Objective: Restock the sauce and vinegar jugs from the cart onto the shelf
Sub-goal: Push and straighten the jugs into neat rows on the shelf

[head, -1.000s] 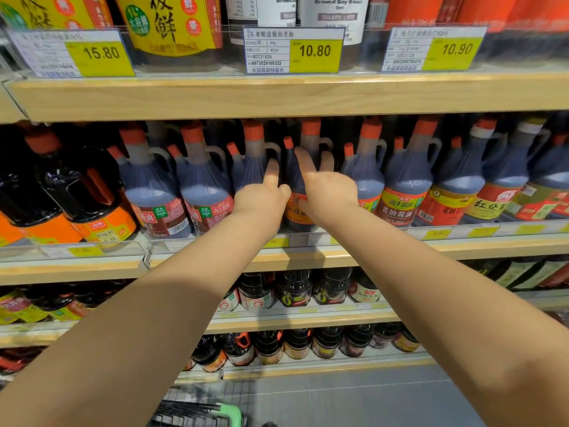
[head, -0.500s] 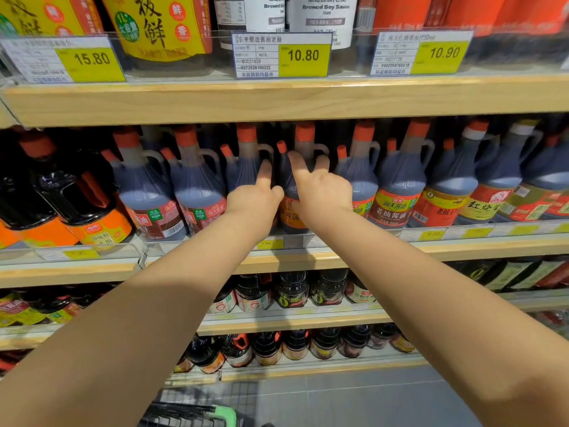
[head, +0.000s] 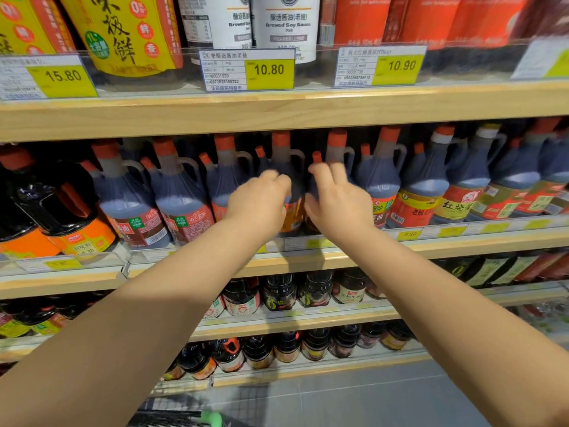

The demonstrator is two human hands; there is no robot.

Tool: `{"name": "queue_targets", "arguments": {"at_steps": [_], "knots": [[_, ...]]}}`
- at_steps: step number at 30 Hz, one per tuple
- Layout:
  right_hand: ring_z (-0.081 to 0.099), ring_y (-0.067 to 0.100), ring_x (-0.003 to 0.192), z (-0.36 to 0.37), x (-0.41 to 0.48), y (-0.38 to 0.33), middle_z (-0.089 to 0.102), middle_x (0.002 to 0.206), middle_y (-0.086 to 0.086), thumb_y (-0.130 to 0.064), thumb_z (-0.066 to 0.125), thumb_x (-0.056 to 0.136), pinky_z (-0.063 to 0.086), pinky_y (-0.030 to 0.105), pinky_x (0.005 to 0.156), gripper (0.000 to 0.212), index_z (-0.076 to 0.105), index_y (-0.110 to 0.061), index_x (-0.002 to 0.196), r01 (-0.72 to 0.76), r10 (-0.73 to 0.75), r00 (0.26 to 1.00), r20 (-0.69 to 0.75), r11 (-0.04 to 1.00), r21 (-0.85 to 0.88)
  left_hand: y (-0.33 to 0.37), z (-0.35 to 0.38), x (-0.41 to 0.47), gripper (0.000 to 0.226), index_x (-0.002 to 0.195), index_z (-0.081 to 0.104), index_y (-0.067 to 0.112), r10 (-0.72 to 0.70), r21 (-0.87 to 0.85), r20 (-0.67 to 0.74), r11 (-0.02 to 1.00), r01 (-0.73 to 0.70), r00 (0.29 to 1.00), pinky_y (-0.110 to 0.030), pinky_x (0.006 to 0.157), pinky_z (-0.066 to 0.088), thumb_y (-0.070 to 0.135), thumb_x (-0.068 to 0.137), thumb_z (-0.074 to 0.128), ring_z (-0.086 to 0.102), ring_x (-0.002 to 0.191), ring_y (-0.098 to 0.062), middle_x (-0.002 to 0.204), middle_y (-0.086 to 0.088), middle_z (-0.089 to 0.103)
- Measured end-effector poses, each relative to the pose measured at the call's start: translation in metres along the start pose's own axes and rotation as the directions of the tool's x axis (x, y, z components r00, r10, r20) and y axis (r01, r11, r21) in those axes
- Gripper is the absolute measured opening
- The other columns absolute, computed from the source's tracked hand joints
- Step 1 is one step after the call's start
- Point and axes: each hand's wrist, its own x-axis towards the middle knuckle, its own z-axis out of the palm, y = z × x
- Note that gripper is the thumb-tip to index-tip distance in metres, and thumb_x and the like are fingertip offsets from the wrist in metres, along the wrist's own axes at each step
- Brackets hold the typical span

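Note:
A dark soy sauce jug (head: 282, 155) with an orange cap and an orange label stands at the front of the middle shelf (head: 431, 246), in a row of similar jugs. My left hand (head: 258, 201) is at the jug's left side with its fingers loosely curled and blurred. My right hand (head: 337, 200) is at the jug's right side, its blurred fingers spread upward over the neighbouring jug (head: 335, 149). Neither hand clearly grips anything. The cart's green handle (head: 212, 419) shows at the bottom edge.
The upper shelf (head: 277, 109) hangs low over the jug caps and carries yellow price tags. Black jugs with orange labels (head: 70, 211) stand at the left, red-labelled jugs (head: 415, 192) at the right. Two lower shelves hold small dark bottles. Grey floor tiles lie below.
The view has moved closer to the shelf. My left index finger, straight against the jug before, has curled in. My right fingers have shifted slightly right and are blurred.

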Motion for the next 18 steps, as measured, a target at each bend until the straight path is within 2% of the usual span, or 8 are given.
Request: {"name": "queue_targets", "arguments": {"at_steps": [2, 4, 6, 9, 11, 15, 18], "knots": [[0.06, 0.037, 0.074, -0.002, -0.005, 0.024, 0.05, 0.114, 0.016, -0.025, 0.063, 0.081, 0.03, 0.03, 0.049, 0.045, 0.05, -0.007, 0.12, -0.046, 0.051, 0.997, -0.052, 0.995, 0.09, 0.013, 0.005, 0.002, 0.031, 0.117, 0.054, 0.017, 0.087, -0.016, -0.023, 0.996, -0.088, 0.996, -0.043, 0.08, 0.046, 0.013, 0.087, 0.048, 0.05, 0.111, -0.031, 0.122, -0.005, 0.049], [0.059, 0.037, 0.083, 0.001, -0.005, 0.045, 0.048, 0.118, 0.016, -0.031, 0.066, 0.081, 0.033, 0.031, 0.053, 0.054, 0.046, -0.005, 0.123, -0.081, 0.082, 0.997, -0.002, 0.987, 0.136, 0.027, 0.018, 0.001, 0.042, 0.13, 0.047, 0.019, 0.197, 0.06, -0.03, 0.979, -0.195, 0.98, -0.042, 0.091, 0.042, 0.016, 0.088, 0.049, 0.042, 0.123, -0.027, 0.136, -0.002, 0.043], [0.058, 0.035, 0.096, 0.006, -0.005, 0.06, 0.044, 0.126, 0.014, -0.041, 0.063, 0.083, 0.039, 0.032, 0.058, 0.066, 0.037, -0.006, 0.132, -0.063, 0.051, 0.994, 0.093, 0.989, 0.137, 0.038, 0.036, -0.002, 0.059, 0.145, 0.026, 0.017, 0.284, 0.172, -0.001, 0.945, -0.279, 0.959, -0.04, 0.102, 0.032, 0.019, 0.089, 0.047, 0.027, 0.137, -0.024, 0.154, -0.003, 0.024], [0.056, 0.029, 0.113, 0.012, -0.007, 0.072, 0.026, 0.152, 0.007, -0.044, 0.063, 0.083, 0.049, 0.037, 0.069, 0.083, 0.019, -0.015, 0.147, 0.02, -0.05, 0.983, 0.179, 0.986, 0.167, 0.041, 0.054, -0.003, 0.071, 0.15, 0.0, 0.011, 0.299, 0.275, 0.036, 0.915, -0.297, 0.954, -0.04, 0.111, 0.02, 0.023, 0.093, 0.039, 0.008, 0.146, -0.024, 0.16, -0.007, 0.001], [0.059, 0.028, 0.112, 0.015, -0.011, 0.075, 0.017, 0.157, 0.003, -0.038, 0.065, 0.082, 0.05, 0.035, 0.069, 0.089, 0.011, -0.017, 0.15, 0.031, -0.062, 0.977, 0.202, 0.987, 0.156, 0.038, 0.059, -0.003, 0.074, 0.149, -0.008, 0.008, 0.318, 0.295, 0.067, 0.899, -0.323, 0.946, -0.039, 0.115, 0.015, 0.022, 0.093, 0.039, 0.006, 0.147, -0.025, 0.159, -0.01, -0.006], [0.064, 0.033, 0.097, 0.025, -0.018, 0.066, 0.022, 0.155, 0.005, -0.031, 0.065, 0.084, 0.05, 0.037, 0.064, 0.085, 0.013, -0.014, 0.149, -0.058, 0.029, 0.978, 0.206, 0.989, 0.134, 0.031, 0.061, 0.0, 0.076, 0.146, -0.014, 0.003, 0.37, 0.287, 0.125, 0.875, -0.39, 0.921, -0.038, 0.118, 0.005, 0.012, 0.091, 0.037, 0.002, 0.147, -0.028, 0.158, -0.016, -0.013], [0.064, 0.035, 0.091, 0.032, -0.019, 0.057, 0.027, 0.152, 0.008, -0.026, 0.062, 0.086, 0.039, 0.031, 0.055, 0.078, 0.018, -0.012, 0.148, -0.105, 0.086, 0.984, 0.155, 0.987, 0.118, 0.026, 0.058, 0.004, 0.081, 0.146, -0.015, 0.003, 0.361, 0.272, 0.168, 0.877, -0.395, 0.917, -0.04, 0.118, 0.001, 0.012, 0.087, 0.04, -0.002, 0.147, -0.029, 0.157, -0.016, -0.016]]}}
